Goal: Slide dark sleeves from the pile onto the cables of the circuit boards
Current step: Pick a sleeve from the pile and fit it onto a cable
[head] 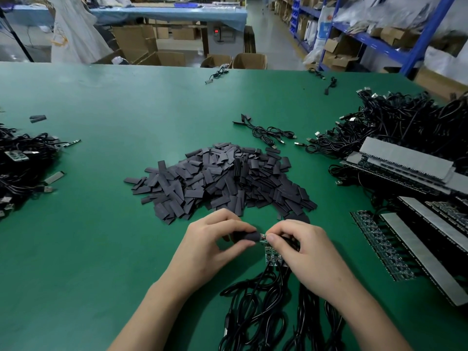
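Much looks left, judging by the big pile (222, 181) on the worktop (101, 236): the left hand (215, 241) pinches one dark sleeve (247, 236) just meeting the circuit board (264, 238) end pinched by the right hand (304, 249).

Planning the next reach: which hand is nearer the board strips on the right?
Right. The right hand lies left of the board strips; the left hand is farther left.

A broad pile of flat dark sleeves (222, 181) lies mid-table. Just in front of it, one sleeve (247, 236), puffed round, meets the tip of a small circuit board (264, 238). Black cables (253, 312) trail in loops toward the near edge.
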Demonstrator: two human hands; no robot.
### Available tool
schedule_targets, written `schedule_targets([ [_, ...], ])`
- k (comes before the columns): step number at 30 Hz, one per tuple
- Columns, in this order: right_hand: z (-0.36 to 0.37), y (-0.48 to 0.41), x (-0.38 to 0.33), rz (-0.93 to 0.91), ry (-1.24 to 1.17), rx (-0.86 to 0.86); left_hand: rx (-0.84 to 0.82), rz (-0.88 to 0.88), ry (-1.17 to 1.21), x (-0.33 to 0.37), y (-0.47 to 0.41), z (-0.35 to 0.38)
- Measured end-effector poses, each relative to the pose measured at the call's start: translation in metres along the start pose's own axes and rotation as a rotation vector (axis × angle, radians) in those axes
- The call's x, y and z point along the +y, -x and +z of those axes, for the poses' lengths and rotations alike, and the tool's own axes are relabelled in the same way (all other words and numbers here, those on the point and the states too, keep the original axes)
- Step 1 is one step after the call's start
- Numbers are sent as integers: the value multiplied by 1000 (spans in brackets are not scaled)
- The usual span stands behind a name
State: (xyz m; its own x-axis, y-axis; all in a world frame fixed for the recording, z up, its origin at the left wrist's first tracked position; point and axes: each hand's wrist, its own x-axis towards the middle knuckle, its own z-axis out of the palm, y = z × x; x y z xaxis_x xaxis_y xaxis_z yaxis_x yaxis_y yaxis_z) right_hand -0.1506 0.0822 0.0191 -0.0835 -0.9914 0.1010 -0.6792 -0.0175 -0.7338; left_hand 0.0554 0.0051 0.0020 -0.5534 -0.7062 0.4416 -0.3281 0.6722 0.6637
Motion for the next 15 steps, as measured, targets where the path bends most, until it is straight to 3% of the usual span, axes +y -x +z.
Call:
schedule_targets([
  [15, -1, 1, -2, 31, -55, -22, 12, 9, 37, -2, 0, 5],
])
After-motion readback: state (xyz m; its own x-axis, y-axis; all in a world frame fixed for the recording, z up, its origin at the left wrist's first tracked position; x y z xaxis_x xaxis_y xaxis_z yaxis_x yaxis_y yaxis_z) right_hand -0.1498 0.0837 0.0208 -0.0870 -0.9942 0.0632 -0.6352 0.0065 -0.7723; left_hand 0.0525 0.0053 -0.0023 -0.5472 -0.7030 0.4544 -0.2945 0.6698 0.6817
